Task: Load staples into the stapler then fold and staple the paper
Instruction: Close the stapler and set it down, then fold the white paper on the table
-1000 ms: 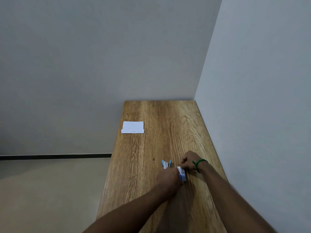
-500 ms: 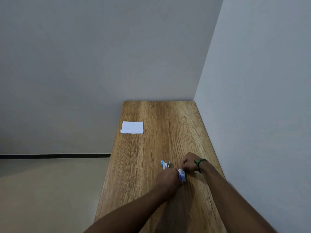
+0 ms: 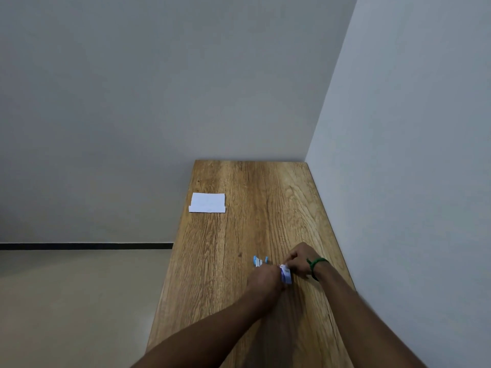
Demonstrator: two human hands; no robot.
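Note:
On the wooden table [image 3: 239, 235] my left hand [image 3: 264, 278] and my right hand [image 3: 299, 258] meet over a small blue and white staple box [image 3: 286, 273]. Both hands have their fingers closed on the box, the left from the near side, the right from the far end. A small blue and white stapler [image 3: 259, 261] lies on the table just left of the hands, touched by neither. A folded white paper [image 3: 207, 203] lies flat far back near the table's left edge. Whether staples show is too small to tell.
The table is narrow and runs away from me into a corner. A grey wall [image 3: 411, 181] stands along its right edge and another behind its far end. On the left the table edge drops to a beige floor [image 3: 79, 301].
Both hands stay on the staple box with only slight finger shifts. The stapler and the paper have not moved.

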